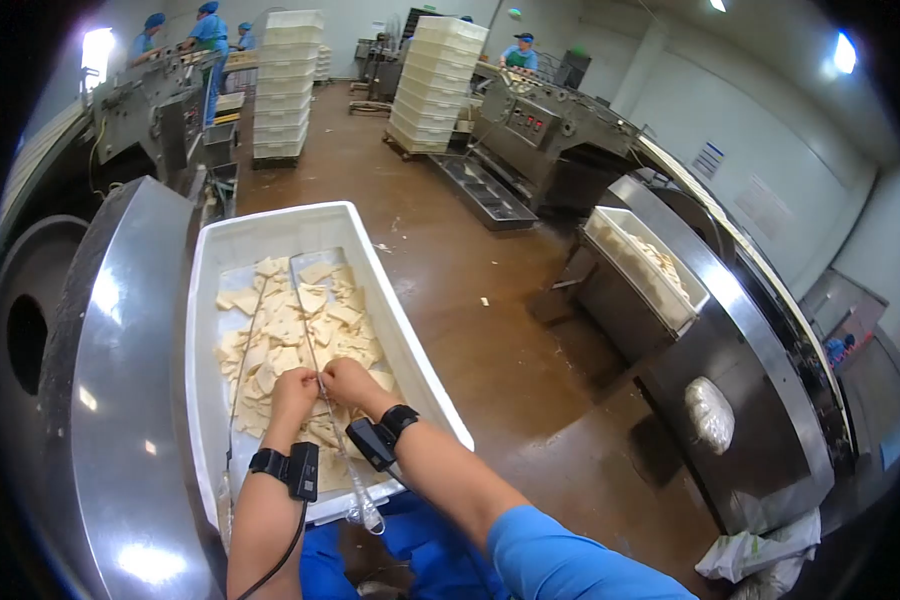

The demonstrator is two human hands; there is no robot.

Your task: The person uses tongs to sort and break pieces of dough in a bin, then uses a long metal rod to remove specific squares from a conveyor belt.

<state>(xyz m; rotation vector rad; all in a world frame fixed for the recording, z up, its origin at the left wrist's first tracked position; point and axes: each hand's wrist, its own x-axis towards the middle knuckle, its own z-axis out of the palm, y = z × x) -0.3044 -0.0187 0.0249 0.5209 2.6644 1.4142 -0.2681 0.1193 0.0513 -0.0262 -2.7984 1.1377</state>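
Observation:
My left hand (295,397) and my right hand (354,385) meet over a long white tub (398,327), fingertips pinched close together. What sits between the fingers is too small to make out. Flat, pale, torn pieces of dough (288,335) cover much of the tub's floor beneath both hands. A thin cord (341,438) runs past the fingers towards me and ends in a clear plastic-wrapped tip (367,512) at the near rim. Black wrist straps with small boxes and cables circle both wrists.
A curved steel machine guard (135,330) stands close on the left. To the right, another white tub (638,268) with pale pieces rests beside a machine, with a plastic-wrapped bundle (709,414) nearby. Stacked crates (436,85) and several people in blue are farther back.

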